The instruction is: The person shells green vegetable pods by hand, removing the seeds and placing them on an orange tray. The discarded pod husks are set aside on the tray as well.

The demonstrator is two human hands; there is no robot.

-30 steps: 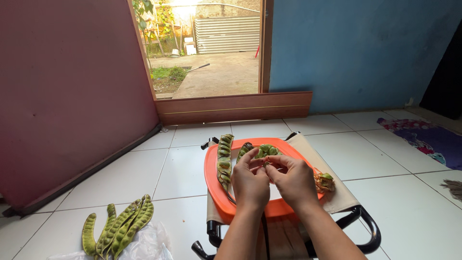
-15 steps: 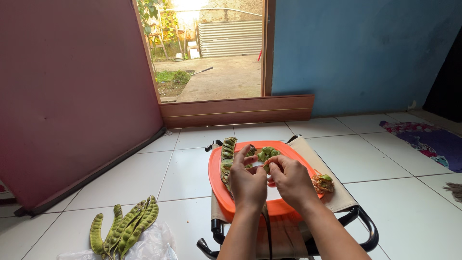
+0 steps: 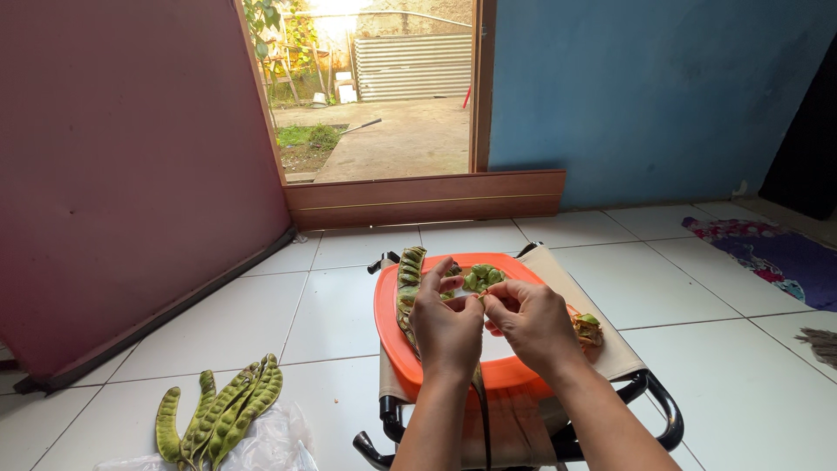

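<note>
White glossy floor tiles ran to an open doorway between a maroon wall and a blue wall, seen from the head camera.

Two bare hands met over a round orange plastic tray (image 3: 391, 324) resting on a beige canvas folding stool (image 3: 610, 349) with a black tubular frame. Both the left hand (image 3: 446, 327) and the right hand (image 3: 534, 323) pinched one small pale bean (image 3: 480, 297) between their fingertips, just above the tray's middle. Shelled green beans (image 3: 482, 277) sat heaped at the tray's far edge, and a long knobbly green pod (image 3: 408, 283) lay along its left side. Brownish husks (image 3: 587, 329) lay on the canvas to the right. More bumpy green pods (image 3: 222, 414) lay on crinkled clear plastic (image 3: 270, 445) on the floor at lower left. A patterned purple rug (image 3: 776, 257) lay far right.
</note>
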